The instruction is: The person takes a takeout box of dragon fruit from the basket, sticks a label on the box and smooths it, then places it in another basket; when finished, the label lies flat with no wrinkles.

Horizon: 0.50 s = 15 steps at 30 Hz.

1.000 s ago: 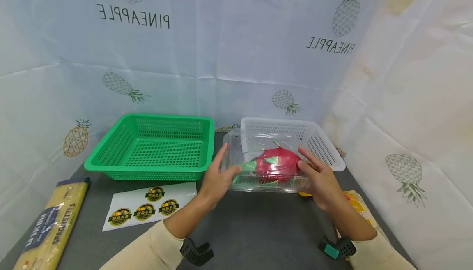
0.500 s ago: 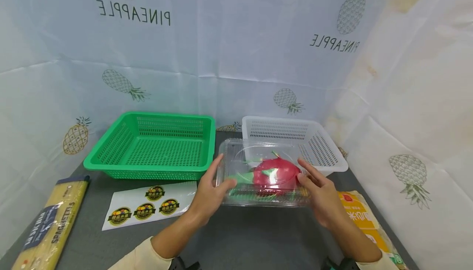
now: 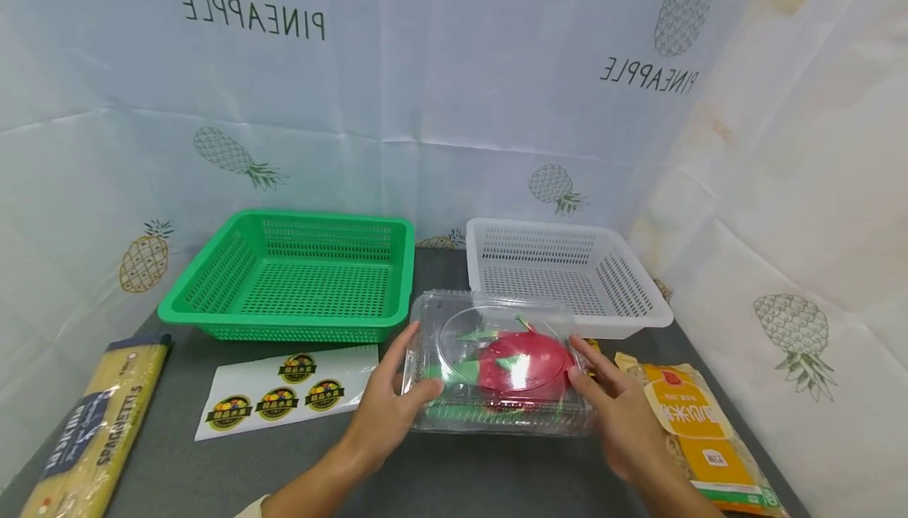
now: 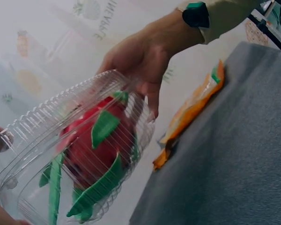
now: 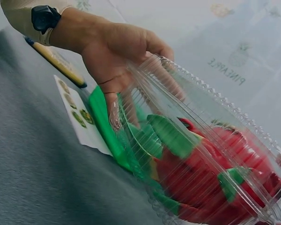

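Both hands hold a clear plastic clamshell box, its lid down, in the middle of the head view. Inside lies a red dragon fruit with green scales, and a green leafy piece fills the box's left part. My left hand grips the left end, thumb on the near top edge. At the opposite end, my right hand grips with its thumb by the fruit. Both wrist views show the box raised over the grey table, fingers along its end walls.
A green basket stands behind left, a white basket behind right. A sheet of round stickers and a spaghetti pack lie on the left. An orange-and-clear food bag lies by the right forearm.
Both hands have brought the box back from the white basket, nearer to the body and lower in the head view. The lid's top now shows more fully. Their grip stays the same.
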{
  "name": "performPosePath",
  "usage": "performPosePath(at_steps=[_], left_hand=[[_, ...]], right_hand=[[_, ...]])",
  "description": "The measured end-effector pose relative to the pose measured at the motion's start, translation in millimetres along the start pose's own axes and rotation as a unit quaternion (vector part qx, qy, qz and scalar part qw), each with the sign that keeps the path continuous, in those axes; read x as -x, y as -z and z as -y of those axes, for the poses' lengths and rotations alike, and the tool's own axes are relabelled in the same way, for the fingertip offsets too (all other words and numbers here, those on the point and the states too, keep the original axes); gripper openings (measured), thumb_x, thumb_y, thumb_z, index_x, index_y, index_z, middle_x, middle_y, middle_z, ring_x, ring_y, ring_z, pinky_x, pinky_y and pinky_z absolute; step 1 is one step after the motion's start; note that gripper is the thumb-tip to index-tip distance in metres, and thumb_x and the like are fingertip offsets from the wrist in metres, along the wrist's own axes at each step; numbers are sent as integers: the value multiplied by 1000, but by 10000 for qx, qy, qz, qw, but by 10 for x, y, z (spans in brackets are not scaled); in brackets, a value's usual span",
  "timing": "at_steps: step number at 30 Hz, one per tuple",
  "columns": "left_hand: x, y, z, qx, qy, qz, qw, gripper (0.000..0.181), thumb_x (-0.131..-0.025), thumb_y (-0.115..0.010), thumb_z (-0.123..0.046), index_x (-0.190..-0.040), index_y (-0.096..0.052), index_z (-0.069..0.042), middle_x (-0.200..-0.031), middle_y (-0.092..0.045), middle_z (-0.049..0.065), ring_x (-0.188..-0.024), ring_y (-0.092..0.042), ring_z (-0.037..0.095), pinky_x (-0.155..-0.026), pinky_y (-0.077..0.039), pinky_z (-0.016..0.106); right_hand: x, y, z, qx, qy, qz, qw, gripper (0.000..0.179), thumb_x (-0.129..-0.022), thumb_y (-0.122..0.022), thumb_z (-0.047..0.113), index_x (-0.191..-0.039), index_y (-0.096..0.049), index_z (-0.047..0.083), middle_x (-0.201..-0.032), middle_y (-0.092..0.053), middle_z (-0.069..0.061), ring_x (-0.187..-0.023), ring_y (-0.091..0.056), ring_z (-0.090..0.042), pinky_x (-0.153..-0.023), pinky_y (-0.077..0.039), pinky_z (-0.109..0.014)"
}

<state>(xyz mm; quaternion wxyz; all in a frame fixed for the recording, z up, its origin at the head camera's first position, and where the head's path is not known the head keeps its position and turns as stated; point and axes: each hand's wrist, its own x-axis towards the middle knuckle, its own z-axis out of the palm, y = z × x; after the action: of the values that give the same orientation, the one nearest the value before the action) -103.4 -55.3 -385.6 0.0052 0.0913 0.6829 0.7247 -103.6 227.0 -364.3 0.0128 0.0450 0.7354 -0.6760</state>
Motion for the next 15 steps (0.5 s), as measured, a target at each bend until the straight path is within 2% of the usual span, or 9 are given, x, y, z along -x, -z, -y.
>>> performPosePath(at_steps=[2, 4, 7, 10, 13, 15], left_hand=[[37, 11, 21, 30, -7, -27, 10000, 78, -87, -66, -8, -153, -27, -20, -156, -16, 11, -122, -42, 37, -86, -47, 43], [71, 22, 42, 88, 35, -42, 9999, 79, -86, -66, -6, -153, -27, -19, -155, -19, 12, -116, -48, 36, -84, -48, 42], [113, 39, 74, 159, 137, -31, 9998, 79, -85, -65, -5, -153, -26, -17, -154, -20, 13, -102, -58, 33, -81, -49, 40], [148, 52, 111, 115, 181, -54, 9998, 79, -85, -66, -6, -153, -27, -16, -154, -19, 15, -104, -56, 31, -81, -48, 38], [177, 64, 154, 154, 211, -84, 9996, 79, -84, -67, -5, -152, -27, -15, -154, -20, 17, -104, -56, 31, -81, -49, 38], [197, 73, 182, 170, 229, -98, 9995, 79, -84, -67, -4, -152, -28, -15, -154, -20, 17, -104, -56, 32, -80, -49, 39]], right_hand=[[23, -20, -40, 12, 22, -37, 10000, 58, -95, -63, 22, -148, -42, 13, -153, -27, -8, -137, -25, -30, -93, -42, -23], [41, -38, -83, -22, 2, -10, 10000, 57, -95, -63, 21, -148, -42, 13, -153, -28, -6, -138, -24, -27, -94, -41, -23], [60, -58, -144, -131, -82, 31, 9999, 58, -95, -63, 21, -148, -42, 13, -154, -26, -7, -138, -22, -28, -102, -37, -38], [72, -73, -200, -46, -149, -3, 9999, 59, -94, -64, 24, -148, -42, 13, -155, -24, -10, -139, -18, -31, -106, -26, -52], [88, -91, -253, -9, -188, -36, 9998, 60, -93, -65, 26, -148, -43, 13, -154, -26, -11, -139, -19, -32, -106, -26, -56], [104, -105, -283, -6, -188, -13, 9998, 60, -93, -65, 25, -147, -43, 13, -153, -28, -9, -138, -22, -31, -105, -30, -52]])
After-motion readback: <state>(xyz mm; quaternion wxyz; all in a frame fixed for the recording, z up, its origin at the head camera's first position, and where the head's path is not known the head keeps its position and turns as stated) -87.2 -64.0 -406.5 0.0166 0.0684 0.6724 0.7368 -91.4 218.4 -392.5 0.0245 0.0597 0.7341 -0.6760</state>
